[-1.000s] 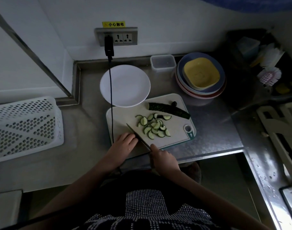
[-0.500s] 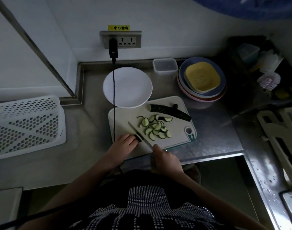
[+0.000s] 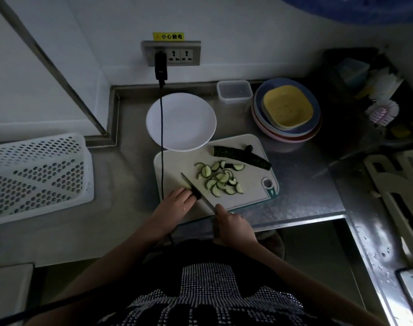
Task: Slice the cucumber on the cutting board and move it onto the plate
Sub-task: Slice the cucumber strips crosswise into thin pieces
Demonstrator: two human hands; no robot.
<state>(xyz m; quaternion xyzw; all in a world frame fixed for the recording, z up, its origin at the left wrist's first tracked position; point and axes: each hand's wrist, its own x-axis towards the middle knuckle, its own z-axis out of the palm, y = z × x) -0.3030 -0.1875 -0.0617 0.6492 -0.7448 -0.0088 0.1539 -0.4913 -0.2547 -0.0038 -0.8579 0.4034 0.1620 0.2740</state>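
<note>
A white cutting board (image 3: 177, 165) lies on the steel counter. On it rest several half-round cucumber slices (image 3: 220, 178) and, at the back, a long dark cucumber half (image 3: 240, 156). My left hand (image 3: 176, 203) holds down a short dark cucumber piece (image 3: 196, 195) at the board's near left. My right hand (image 3: 233, 225) grips the handle of a knife (image 3: 191, 184), whose blade lies against that piece. An empty white plate (image 3: 189, 121) sits just behind the board.
A black cable (image 3: 162, 142) hangs from the wall socket across the plate and board. A stack of coloured plates with a yellow dish (image 3: 286, 109) and a clear box (image 3: 233, 91) stand at the back right. A white perforated basket (image 3: 36, 175) lies left.
A dark cucumber end has come into view beside my left fingers. The knife blade has stayed against it with only slight movement.
</note>
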